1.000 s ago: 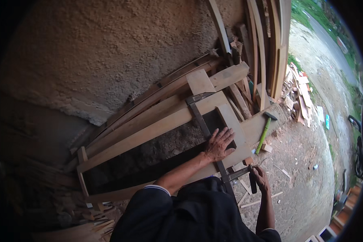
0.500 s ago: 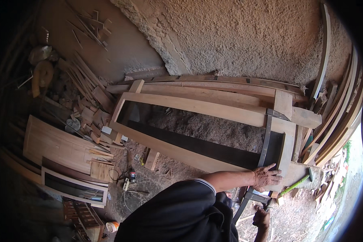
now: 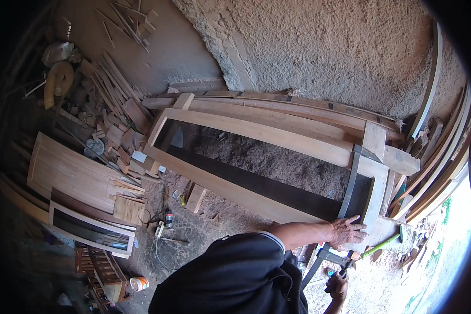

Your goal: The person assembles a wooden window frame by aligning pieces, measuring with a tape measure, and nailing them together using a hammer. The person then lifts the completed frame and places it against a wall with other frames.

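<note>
A long light-wood frame (image 3: 235, 201) with a rectangular opening lies across timber supports. Near its right end, a dark metal bar clamp (image 3: 352, 180) spans the frame from the far rail to the near one. My left hand (image 3: 347, 232) rests flat on the near right corner of the frame beside the clamp bar, its fingers spread. Lower down, my right hand (image 3: 337, 286) is closed around the dark handle (image 3: 344, 269) at the clamp's near end. A small wood block (image 3: 355, 256) sits at the clamp's near jaw.
A hammer with a green handle (image 3: 383, 245) lies on a board right of the frame. Scrap wood (image 3: 123, 136) is heaped at left, near a panel (image 3: 73, 178) and a smaller framed panel (image 3: 91, 230). Long boards (image 3: 434, 172) lean at right. A white-and-orange tub (image 3: 138, 283) stands on the floor.
The whole view has shifted and tilted a little. My right hand has turned slightly at the clamp handle. My left hand stays on the frame corner.
</note>
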`<state>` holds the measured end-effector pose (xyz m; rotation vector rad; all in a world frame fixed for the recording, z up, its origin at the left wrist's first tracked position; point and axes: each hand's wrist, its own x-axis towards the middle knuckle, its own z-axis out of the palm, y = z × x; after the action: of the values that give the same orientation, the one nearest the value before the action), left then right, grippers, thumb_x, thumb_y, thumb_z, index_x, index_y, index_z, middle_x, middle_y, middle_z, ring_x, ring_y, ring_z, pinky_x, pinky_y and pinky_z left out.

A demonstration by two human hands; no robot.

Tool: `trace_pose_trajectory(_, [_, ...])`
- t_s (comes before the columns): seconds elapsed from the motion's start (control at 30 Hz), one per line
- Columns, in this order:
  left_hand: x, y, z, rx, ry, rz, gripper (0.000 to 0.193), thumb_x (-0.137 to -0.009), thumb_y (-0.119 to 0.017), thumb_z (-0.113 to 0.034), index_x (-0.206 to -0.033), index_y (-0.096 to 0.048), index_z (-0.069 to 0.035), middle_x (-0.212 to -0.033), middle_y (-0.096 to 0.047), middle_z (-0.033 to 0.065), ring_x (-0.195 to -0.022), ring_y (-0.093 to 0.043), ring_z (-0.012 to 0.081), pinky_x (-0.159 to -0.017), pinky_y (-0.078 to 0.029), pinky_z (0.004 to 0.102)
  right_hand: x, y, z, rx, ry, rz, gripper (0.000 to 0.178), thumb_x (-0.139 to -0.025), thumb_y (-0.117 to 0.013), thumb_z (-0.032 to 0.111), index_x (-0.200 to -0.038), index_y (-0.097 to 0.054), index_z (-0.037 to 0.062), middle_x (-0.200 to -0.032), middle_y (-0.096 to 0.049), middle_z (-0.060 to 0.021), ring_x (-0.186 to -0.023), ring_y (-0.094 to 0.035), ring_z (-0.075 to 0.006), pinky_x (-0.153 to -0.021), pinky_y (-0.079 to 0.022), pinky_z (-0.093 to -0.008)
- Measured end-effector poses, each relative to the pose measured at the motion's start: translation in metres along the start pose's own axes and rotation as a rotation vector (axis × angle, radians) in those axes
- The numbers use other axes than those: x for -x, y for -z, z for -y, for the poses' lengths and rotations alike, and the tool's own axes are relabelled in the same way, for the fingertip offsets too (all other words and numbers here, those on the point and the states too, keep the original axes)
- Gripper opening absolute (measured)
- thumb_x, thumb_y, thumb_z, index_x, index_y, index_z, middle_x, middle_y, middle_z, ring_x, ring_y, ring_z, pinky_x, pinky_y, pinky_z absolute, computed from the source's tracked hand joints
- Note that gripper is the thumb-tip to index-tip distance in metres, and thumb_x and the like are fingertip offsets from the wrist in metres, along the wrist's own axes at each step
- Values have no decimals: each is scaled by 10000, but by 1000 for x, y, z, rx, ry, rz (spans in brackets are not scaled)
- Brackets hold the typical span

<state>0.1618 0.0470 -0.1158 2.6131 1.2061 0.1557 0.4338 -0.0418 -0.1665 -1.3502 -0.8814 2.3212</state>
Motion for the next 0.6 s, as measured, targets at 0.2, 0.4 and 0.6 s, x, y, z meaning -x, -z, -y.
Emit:
trace_pose_trajectory(0.2, [1, 4, 1, -12, -7, 25, 877, -762, -717, -522, -1519, -423, -192, -1643, -298, 24, -1548, -165, 283, -1222, -78, 652, 11, -7, 14, -305, -58, 200, 708, -799, -743, 142, -1421, -426, 27, -518, -451, -15, -349, -432, -137, -322, -366, -299])
trace_pose_trajectory(0.4, [6, 15, -3, -15, 34, 20, 923, -723, -766, -533, -1512, -439, -182, -1631, -319, 12, -1536, -203, 261, -1236, -103, 610, 17, -42, 21, 444, -50, -535, 453, -819, -658, 77, -1265, -594, 34, -573, -475, 7, -412, -479, -134, -376, -389, -334])
trace_pose_trajectory(0.6, [3, 25, 1, -23, 9, 73, 824, -796, -685, -533, -1512, -456, -195, -1632, -333, 37, -1530, -233, 288, -1212, -129, 636, 14, -56, 0, 849, 260, -902, 512, -827, -775, 299, -1300, -612, 192, -803, -693, -156, -726, -678, -376, -676, -517, -485])
